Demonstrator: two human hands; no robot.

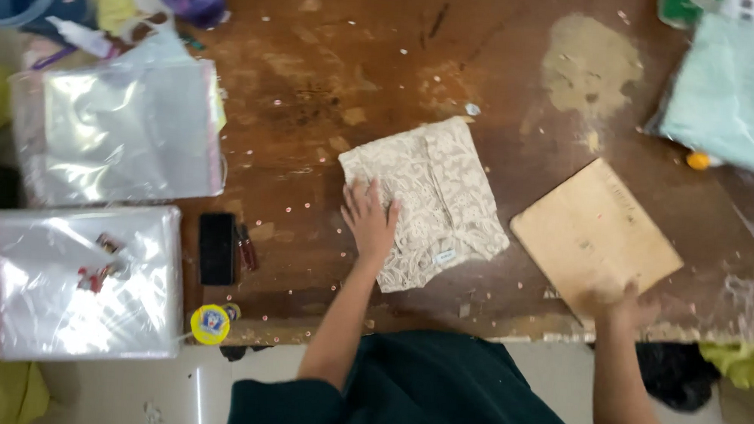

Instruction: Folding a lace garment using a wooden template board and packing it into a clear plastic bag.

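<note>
A folded beige lace cloth lies on the worn brown table. My left hand rests flat on the cloth's near left part, fingers spread. To the right lies a tan cardboard sheet. My right hand is on that sheet's near corner at the table's front edge; it is blurred and its grip is unclear.
Two stacks of clear plastic bags lie at the left. A black phone, a small red tube and a yellow tape roll sit beside them. A bagged pale green cloth is at the far right.
</note>
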